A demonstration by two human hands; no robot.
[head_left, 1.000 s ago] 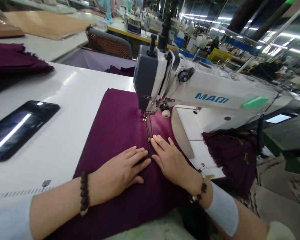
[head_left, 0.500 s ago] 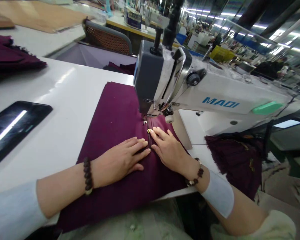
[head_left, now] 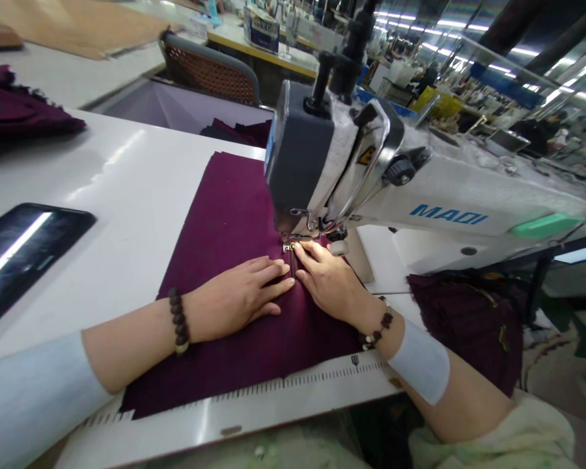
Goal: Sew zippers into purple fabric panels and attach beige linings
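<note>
A flat maroon fabric panel (head_left: 224, 208) lies on the white table under the head of a sewing machine (head_left: 303, 150). A zipper (head_left: 293, 264) runs along it, its gold slider (head_left: 292, 247) right beside the presser foot (head_left: 286, 247). My left hand (head_left: 239, 296) rests flat on the fabric, fingers stretched out to the zipper's left edge. On the other side, my right hand (head_left: 329, 280) lies with fingers extended, the index fingertip touching the slider. Neither hand grasps anything. The needle point is too small to make out.
A black phone-like device (head_left: 29, 251) lies at the left. Maroon pieces are stacked at the far left (head_left: 19, 107), and more with gold zippers hang at the right (head_left: 469, 326). A ruler scale (head_left: 317, 378) runs along the table's front edge. A chair (head_left: 209, 68) stands behind.
The fabric has slid away from me under the machine, baring the ruler at the table edge. The slider has come up to the presser foot, my hands moving along with it.
</note>
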